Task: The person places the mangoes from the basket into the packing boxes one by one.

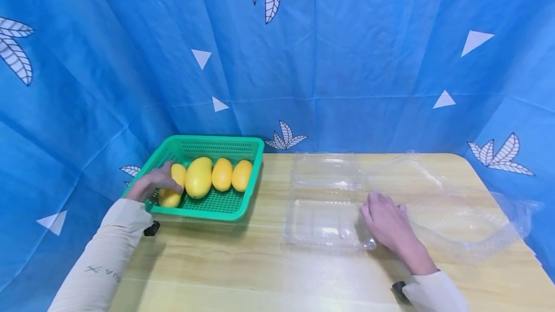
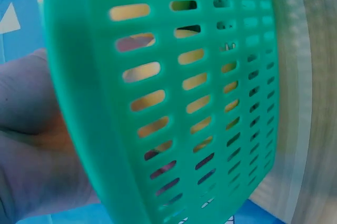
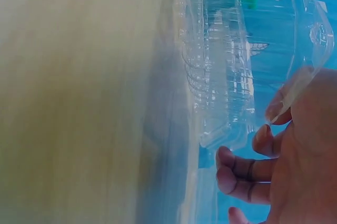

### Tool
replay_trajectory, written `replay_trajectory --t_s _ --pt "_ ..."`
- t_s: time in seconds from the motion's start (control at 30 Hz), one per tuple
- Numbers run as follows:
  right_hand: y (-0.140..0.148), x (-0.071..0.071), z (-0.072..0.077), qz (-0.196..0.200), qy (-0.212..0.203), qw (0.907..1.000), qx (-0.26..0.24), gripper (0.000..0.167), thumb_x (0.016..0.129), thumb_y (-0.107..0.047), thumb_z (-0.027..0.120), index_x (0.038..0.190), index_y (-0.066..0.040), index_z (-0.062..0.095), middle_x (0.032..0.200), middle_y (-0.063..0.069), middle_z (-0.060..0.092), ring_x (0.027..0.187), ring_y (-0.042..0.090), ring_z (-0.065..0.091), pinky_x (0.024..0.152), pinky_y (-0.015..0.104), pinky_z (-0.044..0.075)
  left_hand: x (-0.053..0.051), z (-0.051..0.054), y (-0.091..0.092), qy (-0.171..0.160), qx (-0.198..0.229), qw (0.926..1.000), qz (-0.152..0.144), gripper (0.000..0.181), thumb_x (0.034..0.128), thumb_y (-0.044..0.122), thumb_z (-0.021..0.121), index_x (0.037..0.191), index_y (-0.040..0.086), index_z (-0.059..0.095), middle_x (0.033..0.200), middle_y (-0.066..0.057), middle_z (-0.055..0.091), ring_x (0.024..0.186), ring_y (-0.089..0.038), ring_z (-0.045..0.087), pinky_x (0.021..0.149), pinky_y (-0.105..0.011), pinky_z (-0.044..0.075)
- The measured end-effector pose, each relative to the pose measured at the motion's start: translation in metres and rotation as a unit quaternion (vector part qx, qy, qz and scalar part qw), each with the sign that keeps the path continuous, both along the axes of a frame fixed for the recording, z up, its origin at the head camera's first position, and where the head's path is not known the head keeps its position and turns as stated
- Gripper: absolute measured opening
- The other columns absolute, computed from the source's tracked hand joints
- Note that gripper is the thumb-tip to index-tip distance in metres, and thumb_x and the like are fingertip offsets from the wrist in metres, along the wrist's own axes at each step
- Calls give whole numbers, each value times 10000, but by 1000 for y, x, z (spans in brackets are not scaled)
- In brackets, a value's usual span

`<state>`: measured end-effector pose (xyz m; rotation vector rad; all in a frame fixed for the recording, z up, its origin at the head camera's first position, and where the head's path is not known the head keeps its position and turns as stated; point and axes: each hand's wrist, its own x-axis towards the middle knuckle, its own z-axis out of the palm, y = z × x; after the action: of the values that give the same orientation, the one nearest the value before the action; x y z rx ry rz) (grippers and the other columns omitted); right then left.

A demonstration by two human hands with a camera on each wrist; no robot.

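In the head view my left hand reaches into a green basket and grips the leftmost yellow mango. Several more mangoes lie in a row beside it. The left wrist view is mostly filled by the basket's slotted side, which hides the fingers; yellow shows through the slots. My right hand is at the right edge of an open clear plastic clamshell box, which lies flat on the table. Seen from the right wrist, thumb and index finger pinch the box's thin rim, the other fingers bent.
Another open clear plastic container lies to the right of my right hand, reaching toward the table's right edge. The wooden table meets a blue patterned curtain behind and at both sides.
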<state>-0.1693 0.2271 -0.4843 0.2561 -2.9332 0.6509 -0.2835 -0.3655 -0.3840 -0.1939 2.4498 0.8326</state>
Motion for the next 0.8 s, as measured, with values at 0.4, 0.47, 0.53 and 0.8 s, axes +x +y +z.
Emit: replay_trajectory --t_s 0.4,0.47,0.53,0.8 --pt "-7 -12 0 44 216 9995 215 183 1056 -194 392 904 -101 434 738 27 436 718 229 444 680 376 344 9 22 -2 597 158 9980 -99 1064 976 180 639 1565 -8 -227 1497 -466 59 1290 -636 300 872 -685 494" --pt "-8 -13 0 61 279 9992 279 183 1051 -181 395 894 -95 434 734 31 431 705 227 435 663 366 344 11 29 0 864 111 9961 -148 1065 975 185 646 1575 7 -216 1462 -484 77 1228 -623 346 793 -590 549" --pt "-8 -14 -1 62 344 9988 348 186 1046 -170 399 881 -92 430 727 36 427 690 229 425 654 360 345 14 35 3 1149 112 9931 -229 1076 961 172 666 1584 17 -197 1428 -499 84 1198 -605 328 736 -527 573" --pt "-7 -17 1 71 419 9980 463 210 1046 -179 413 860 -83 420 720 45 423 681 239 419 649 365 356 28 55 26 1998 150 9779 -599 1097 933 164 720 1613 34 -131 1443 -439 157 1266 -543 206 894 -618 435"
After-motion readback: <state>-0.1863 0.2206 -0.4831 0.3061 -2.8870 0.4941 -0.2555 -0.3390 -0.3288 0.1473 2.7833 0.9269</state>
